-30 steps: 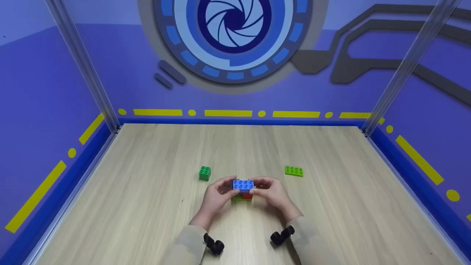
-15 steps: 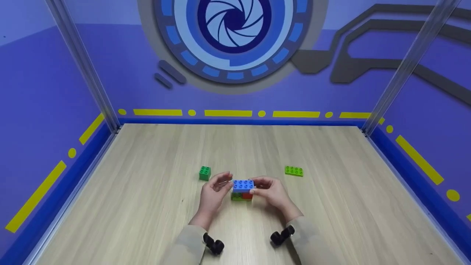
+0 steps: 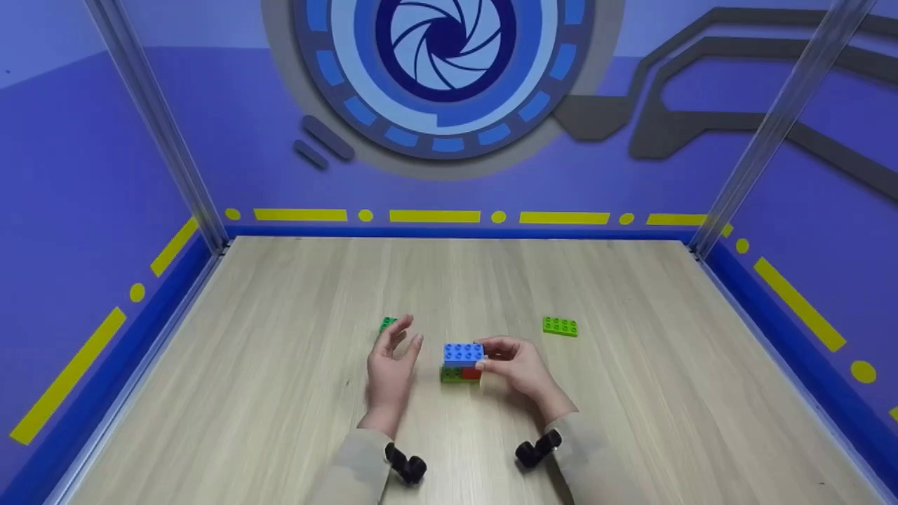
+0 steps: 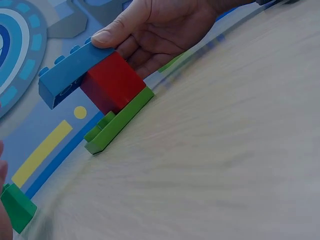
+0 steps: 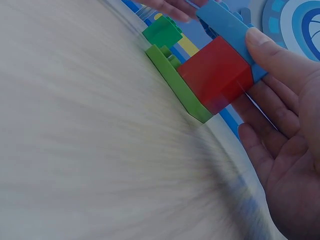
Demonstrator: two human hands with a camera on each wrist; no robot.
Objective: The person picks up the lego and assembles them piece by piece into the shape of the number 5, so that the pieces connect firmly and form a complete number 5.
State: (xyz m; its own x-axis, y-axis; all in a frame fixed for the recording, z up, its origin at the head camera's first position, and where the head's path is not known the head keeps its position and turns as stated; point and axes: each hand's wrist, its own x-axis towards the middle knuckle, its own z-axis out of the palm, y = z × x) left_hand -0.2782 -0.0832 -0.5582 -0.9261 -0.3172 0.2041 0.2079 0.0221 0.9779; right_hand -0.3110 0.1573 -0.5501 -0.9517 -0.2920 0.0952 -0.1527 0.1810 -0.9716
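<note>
A stack of toy bricks stands in front of the person. Its base is a flat light green brick (image 5: 175,82), a red brick (image 5: 218,75) sits on one end of that, and a long blue brick (image 3: 464,353) lies on top, overhanging to the left. The right hand (image 3: 519,365) pinches the right end of the blue brick between thumb and fingers. Apart from the stack, the left hand (image 3: 390,372) is held with relaxed fingers and nothing in them. It partly hides a dark green brick (image 3: 387,323), which shows better in the right wrist view.
A flat lime green brick (image 3: 560,326) lies on the wooden table (image 3: 631,393) at the right, beyond the right hand. Purple walls (image 3: 182,126) with yellow marks enclose the table at the back and both sides.
The left hand has let go of the blue brick and moved left and away, towards the dark green brick. The right hand and the stack have stayed in place.
</note>
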